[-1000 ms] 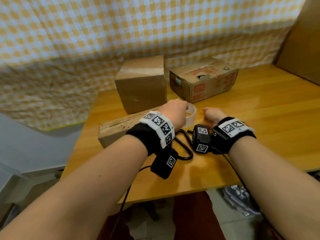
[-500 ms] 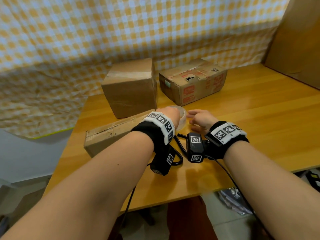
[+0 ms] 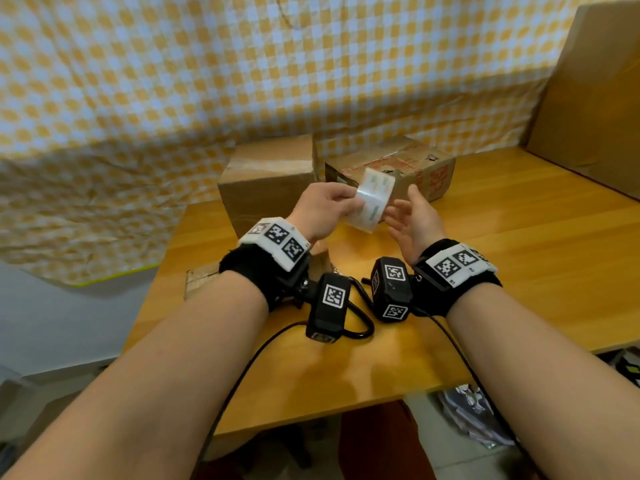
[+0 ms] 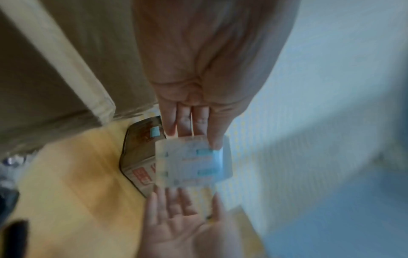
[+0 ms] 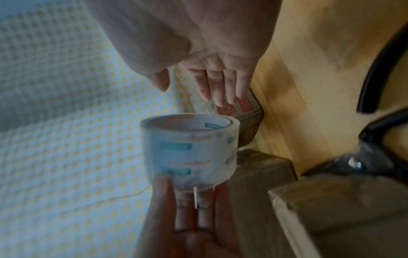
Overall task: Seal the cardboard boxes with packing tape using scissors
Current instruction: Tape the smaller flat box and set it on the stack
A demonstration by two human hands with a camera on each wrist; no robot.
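Note:
My left hand [image 3: 351, 202] pinches a clear packing tape roll [image 3: 373, 201] and holds it in the air above the table. My right hand [image 3: 403, 206] is open, palm toward the roll, just right of it and not touching. In the left wrist view the tape roll [image 4: 194, 162] hangs between the left fingers [image 4: 192, 122] and the open right hand [image 4: 183, 218]. Behind stand a plain brown box [image 3: 266, 178] and a red-printed box [image 3: 415, 164]. A flat long box [image 3: 201, 280] lies under my left wrist. Black scissors [image 3: 360, 306] lie on the table, partly hidden by the wrist cameras.
The wooden table [image 3: 519, 254] runs to the right, with a large cardboard sheet [image 3: 595, 91] leaning at its far right end. A yellow checked cloth [image 3: 173, 81] hangs behind the boxes. The table's front edge is near my forearms.
My left hand has lifted the tape roll off the table and turned it on its side. The right hand has risen beside it and opened its fingers.

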